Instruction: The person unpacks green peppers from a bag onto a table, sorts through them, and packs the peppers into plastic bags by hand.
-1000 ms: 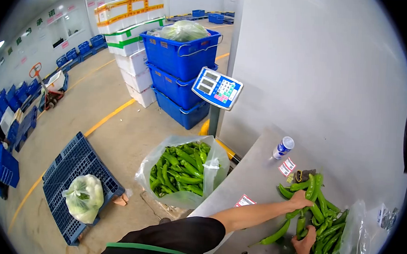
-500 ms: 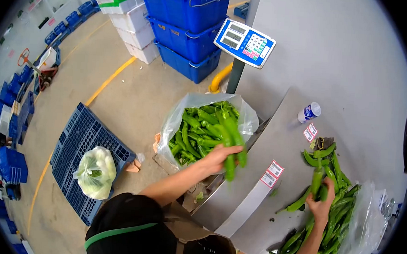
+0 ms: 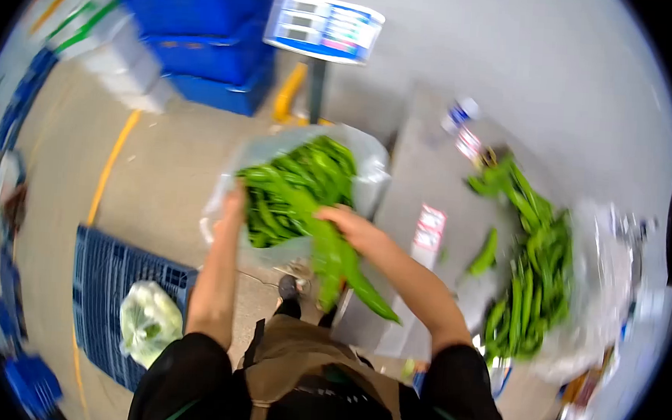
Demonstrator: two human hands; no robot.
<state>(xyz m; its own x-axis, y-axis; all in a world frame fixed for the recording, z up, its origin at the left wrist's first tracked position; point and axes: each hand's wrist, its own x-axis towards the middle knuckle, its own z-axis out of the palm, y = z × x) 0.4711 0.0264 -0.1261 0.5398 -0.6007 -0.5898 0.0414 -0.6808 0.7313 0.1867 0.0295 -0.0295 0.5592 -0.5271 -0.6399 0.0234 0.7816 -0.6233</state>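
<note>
Long green peppers (image 3: pixel 327 159) fill a clear plastic bag (image 3: pixel 366 154) in front of me. My right hand (image 3: pixel 348 225) is closed around several green peppers (image 3: pixel 333 264) at the bag's near right side; they hang down past its rim. At the bag's left side is my left hand (image 3: pixel 232 206), its blurred fingers close to a pepper and the bag film; its grip is unclear. On the grey metal table to the right lies a pile of green peppers (image 3: pixel 531 291), with a single pepper (image 3: pixel 486 254) apart from it.
A scale display (image 3: pixel 325 28) stands behind the bag. Blue crates (image 3: pixel 207 48) are stacked at the back left. A blue pallet (image 3: pixel 104 288) bears a bagged pale vegetable (image 3: pixel 148 322). The table holds a label strip (image 3: pixel 429 227) and a white-and-blue container (image 3: pixel 459 114).
My right hand has moved left from the table pile to the bag with peppers in it. My left hand has shifted to the bag's left side. The view has turned.
</note>
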